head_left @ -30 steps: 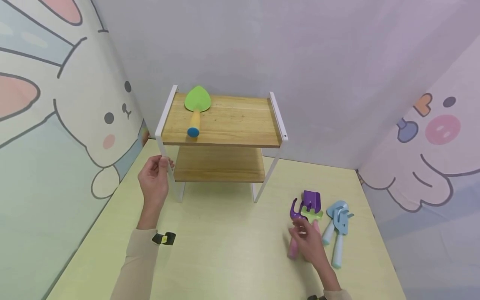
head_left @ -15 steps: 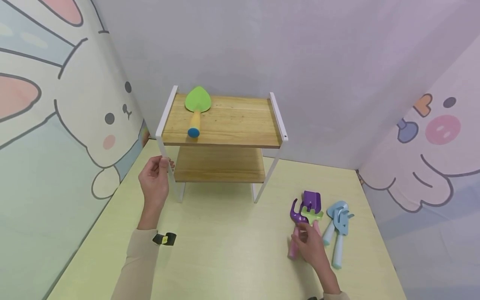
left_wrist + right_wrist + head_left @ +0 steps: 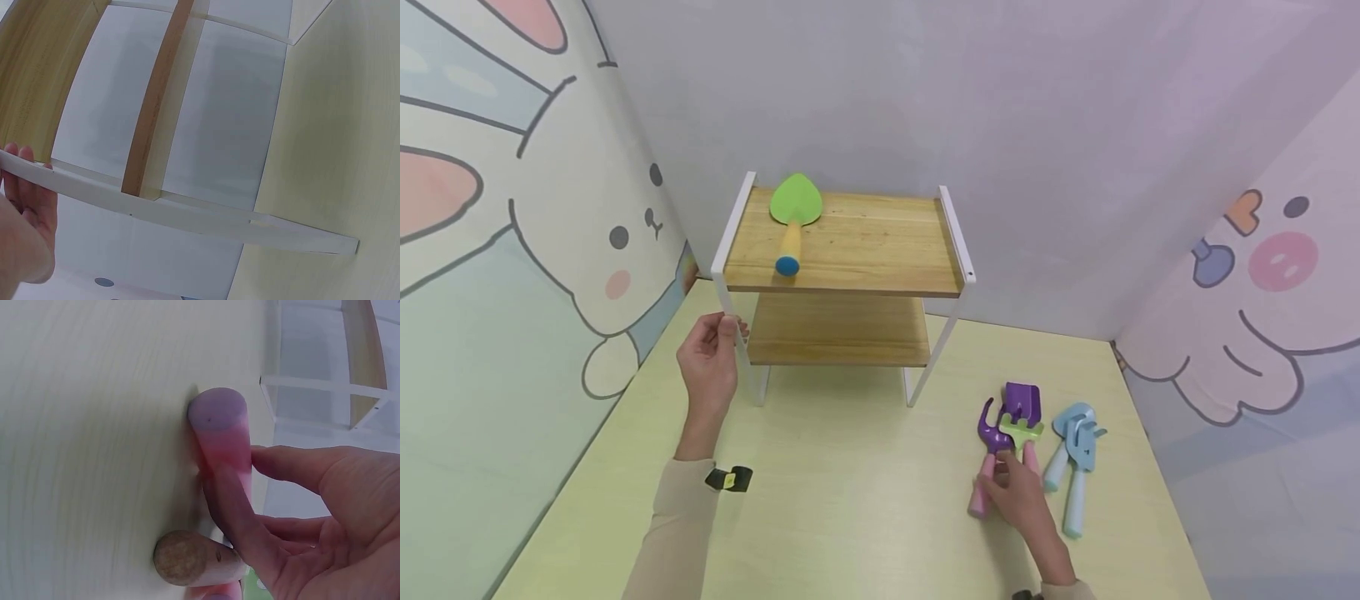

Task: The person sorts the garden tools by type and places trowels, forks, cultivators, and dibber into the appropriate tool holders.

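In the head view my left hand (image 3: 709, 358) grips the left white post (image 3: 741, 342) of a two-tier shelf; the left wrist view shows its fingers (image 3: 26, 178) behind the white frame. On the table at the right, my right hand (image 3: 1021, 493) pinches the pink handle (image 3: 982, 492) of a toy garden tool with a purple curved head (image 3: 992, 435). In the right wrist view thumb and forefinger sit on both sides of that handle (image 3: 228, 450). Beside it lie a small green rake (image 3: 1022, 430) with a pink handle and a purple shovel (image 3: 1022, 402).
A green trowel (image 3: 796, 200) with a yellow handle lies on the left of the top shelf board (image 3: 872, 242). Light blue garden tools (image 3: 1081, 442) lie right of my right hand. Printed fabric walls (image 3: 880, 100) enclose the table (image 3: 835, 508).
My right hand has come down onto the pink handle and taken hold of it. The handle's lower end has shifted slightly left. My left hand stays on the post.
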Demonstrator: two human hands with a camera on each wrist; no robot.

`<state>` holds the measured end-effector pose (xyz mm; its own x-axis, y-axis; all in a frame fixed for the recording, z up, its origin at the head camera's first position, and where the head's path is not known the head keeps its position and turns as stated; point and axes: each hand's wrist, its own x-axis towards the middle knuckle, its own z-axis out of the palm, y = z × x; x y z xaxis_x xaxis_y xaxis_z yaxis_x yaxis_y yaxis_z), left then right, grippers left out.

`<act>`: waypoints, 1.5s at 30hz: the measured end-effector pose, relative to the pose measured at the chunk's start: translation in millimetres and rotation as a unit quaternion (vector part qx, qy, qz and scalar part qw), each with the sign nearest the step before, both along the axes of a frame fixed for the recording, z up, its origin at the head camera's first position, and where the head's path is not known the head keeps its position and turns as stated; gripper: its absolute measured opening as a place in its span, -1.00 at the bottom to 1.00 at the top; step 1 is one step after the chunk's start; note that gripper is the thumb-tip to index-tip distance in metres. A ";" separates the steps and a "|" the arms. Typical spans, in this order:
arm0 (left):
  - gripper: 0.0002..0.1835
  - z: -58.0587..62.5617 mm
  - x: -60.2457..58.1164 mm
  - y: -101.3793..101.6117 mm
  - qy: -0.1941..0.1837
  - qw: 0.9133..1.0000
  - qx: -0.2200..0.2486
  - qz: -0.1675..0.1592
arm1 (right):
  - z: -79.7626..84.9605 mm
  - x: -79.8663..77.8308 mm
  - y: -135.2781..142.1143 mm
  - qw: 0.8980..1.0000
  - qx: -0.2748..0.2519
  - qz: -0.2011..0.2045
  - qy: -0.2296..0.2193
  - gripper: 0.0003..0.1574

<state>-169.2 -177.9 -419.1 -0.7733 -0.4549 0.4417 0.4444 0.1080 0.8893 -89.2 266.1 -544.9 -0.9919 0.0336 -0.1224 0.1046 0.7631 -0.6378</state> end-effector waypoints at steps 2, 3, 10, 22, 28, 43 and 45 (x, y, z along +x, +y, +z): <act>-0.74 1.6 1.2 0.6 0.005 1.000 0.003 -0.002 | -0.3 -0.9 -1.1 1.000 -0.008 -0.005 -0.010 -0.49; -0.75 1.5 1.2 0.5 0.006 1.000 0.004 -0.002 | -0.2 -1.2 -1.6 1.000 -0.007 -0.007 -0.014 -0.51; -0.76 1.0 1.7 0.5 0.002 1.000 0.005 0.000 | 0.9 -3.3 -2.3 0.999 0.012 -0.018 -0.033 -0.51; -0.77 0.0 0.9 -0.1 0.025 0.999 0.017 -0.015 | -3.2 -5.2 -6.2 0.998 -0.031 -0.034 -0.036 -0.52; -0.79 -0.5 0.4 -0.4 0.035 0.999 0.025 -0.018 | -7.2 -7.4 -5.4 0.999 -0.019 -0.034 -0.026 -0.51; -0.76 0.8 1.8 0.5 0.020 0.999 0.020 -0.015 | -7.5 -7.8 16.9 0.968 -0.212 -0.085 -0.100 -0.29; -0.75 1.0 2.5 0.5 0.013 1.000 0.012 -0.010 | -6.9 -7.8 19.0 0.960 -0.241 -0.088 -0.110 -0.26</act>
